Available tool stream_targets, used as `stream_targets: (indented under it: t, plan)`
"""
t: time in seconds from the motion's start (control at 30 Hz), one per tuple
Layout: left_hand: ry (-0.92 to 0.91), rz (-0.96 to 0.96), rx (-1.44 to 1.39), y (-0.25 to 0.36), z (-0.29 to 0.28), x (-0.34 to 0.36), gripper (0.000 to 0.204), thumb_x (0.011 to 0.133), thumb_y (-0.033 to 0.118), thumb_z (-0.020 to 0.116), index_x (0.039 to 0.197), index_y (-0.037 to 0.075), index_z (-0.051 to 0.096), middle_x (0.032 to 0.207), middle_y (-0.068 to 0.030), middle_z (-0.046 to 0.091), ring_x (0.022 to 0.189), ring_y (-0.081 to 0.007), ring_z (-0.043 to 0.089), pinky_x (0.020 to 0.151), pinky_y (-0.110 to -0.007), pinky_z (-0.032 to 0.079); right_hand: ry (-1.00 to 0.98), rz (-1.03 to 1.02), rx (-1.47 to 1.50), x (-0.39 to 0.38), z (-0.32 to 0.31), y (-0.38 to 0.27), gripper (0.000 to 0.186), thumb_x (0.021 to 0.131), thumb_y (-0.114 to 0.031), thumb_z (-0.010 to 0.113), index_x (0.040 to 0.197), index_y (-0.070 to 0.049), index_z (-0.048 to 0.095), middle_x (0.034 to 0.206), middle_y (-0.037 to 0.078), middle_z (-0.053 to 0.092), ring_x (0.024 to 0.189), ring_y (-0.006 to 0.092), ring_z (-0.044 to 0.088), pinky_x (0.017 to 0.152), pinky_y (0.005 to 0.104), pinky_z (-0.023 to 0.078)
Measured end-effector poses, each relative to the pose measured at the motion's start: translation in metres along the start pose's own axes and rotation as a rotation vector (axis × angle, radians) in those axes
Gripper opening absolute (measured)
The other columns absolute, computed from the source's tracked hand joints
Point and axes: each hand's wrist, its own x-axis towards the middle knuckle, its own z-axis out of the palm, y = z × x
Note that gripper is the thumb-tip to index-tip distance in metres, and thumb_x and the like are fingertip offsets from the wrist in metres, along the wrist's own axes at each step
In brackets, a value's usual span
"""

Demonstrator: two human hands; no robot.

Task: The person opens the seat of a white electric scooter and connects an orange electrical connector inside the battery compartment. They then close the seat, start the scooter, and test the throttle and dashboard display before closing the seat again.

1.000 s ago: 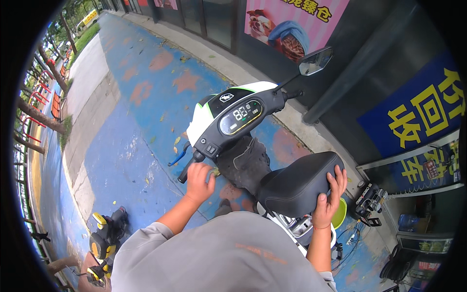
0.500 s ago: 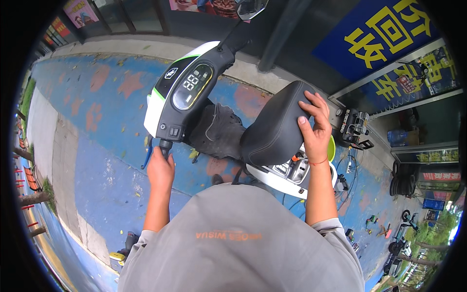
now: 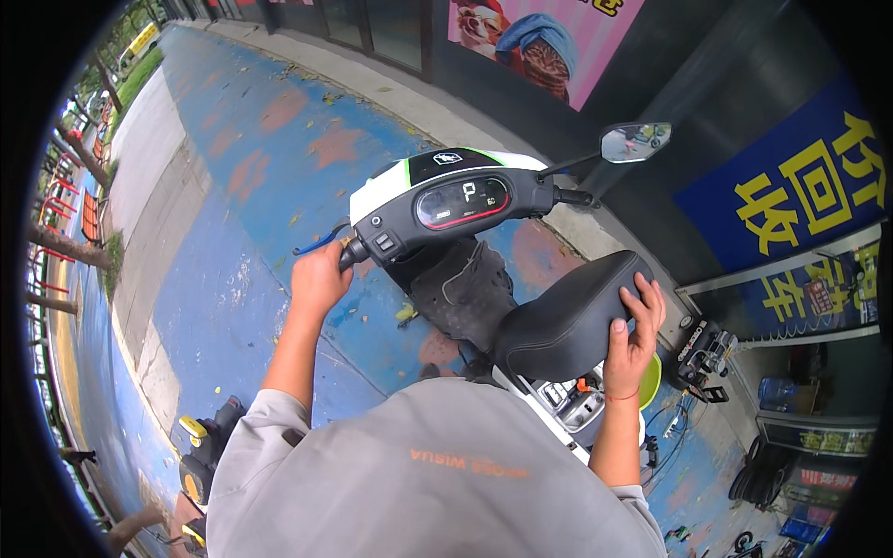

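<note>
Closest in now, the grey sleeves reach out over the scooter [image 3: 484, 307], which stands right below and ahead on the blue pavement. Here's the black seat [image 3: 572, 321], tipped up, with the storage well [image 3: 579, 409] showing beneath its rear end. A steady, flat palm looks the right call here: brace it, don't squeeze it, and mind that the thumb isn't caught if the seat drops. The right hand [image 3: 635, 339] has its fingers spread, nothing clenched, laid along the seat's raised end with the thumb apart on the near side.

Across to the left hand [image 3: 319, 277], and it's curled around the outer part of the left grip [image 3: 353, 253]! Fingertips are hidden behind the knuckles, so I can't tell if any touch the blue brake lever [image 3: 321, 239] just ahead. A firm, even hold would suit, wrist straight, handlebar kept from swinging.

Further on, the dash screen [image 3: 463, 203] is lit, its lower edge glowing red; worth a glance, I'd judge, before leaning any weight. Beyond, the mirror [image 3: 636, 142] stands out toward the dark wall [image 3: 744, 112].
</note>
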Motion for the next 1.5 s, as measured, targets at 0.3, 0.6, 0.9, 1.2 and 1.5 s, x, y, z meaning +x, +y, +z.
stream_targets:
  t: [0.3,0.6,0.9,1.2,1.5]
  plan:
    - [-0.050,-0.112,0.091,0.011,-0.006,0.001,0.030,0.078,0.022,0.087,0.094,0.006,0.067,0.090,-0.0171,0.077,0.085,-0.0427,0.076,0.076,-0.055,0.060,-0.081,-0.081,-0.001,0.014,0.014,0.008,0.047,0.107,-0.043,0.067,0.131,-0.005,0.080,0.156,0.020,0.065,0.156,0.0444,0.043,0.131,0.0556,0.026]
    - [-0.040,-0.147,0.104,0.018,-0.003,-0.004,0.029,0.078,0.023,0.086,0.093,0.008,0.067,0.090,-0.0130,0.076,0.086,-0.0411,0.075,0.075,-0.054,0.060,-0.073,-0.125,0.008,0.015,0.012,0.022,0.050,0.108,-0.045,0.062,0.130,-0.003,0.080,0.154,0.024,0.064,0.155,0.0471,0.041,0.130,0.0584,0.025]
    - [-0.030,-0.129,0.105,0.017,0.001,-0.007,0.030,0.079,0.023,0.086,0.093,0.008,0.065,0.091,-0.0138,0.076,0.086,-0.0418,0.075,0.075,-0.055,0.059,-0.079,-0.167,-0.033,0.016,0.020,0.019,0.058,0.114,-0.049,0.053,0.135,0.000,0.076,0.157,0.025,0.063,0.154,0.0480,0.044,0.130,0.0590,0.025]
    - [-0.006,-0.115,0.072,0.017,-0.003,-0.008,0.031,0.078,0.023,0.087,0.095,0.008,0.065,0.091,-0.0148,0.076,0.085,-0.0425,0.075,0.075,-0.055,0.059,-0.088,-0.175,-0.026,0.027,0.033,0.017,0.055,0.113,-0.048,0.055,0.137,-0.003,0.077,0.156,0.023,0.063,0.153,0.0477,0.041,0.129,0.0608,0.025]
    - [0.013,-0.101,0.069,0.015,-0.002,-0.010,0.032,0.076,0.022,0.088,0.095,0.009,0.065,0.088,-0.0140,0.075,0.084,-0.0413,0.075,0.073,-0.054,0.060,-0.099,-0.172,-0.017,0.027,0.040,0.018,0.055,0.113,-0.048,0.054,0.137,-0.004,0.077,0.158,0.023,0.061,0.154,0.0486,0.039,0.129,0.0621,0.024]
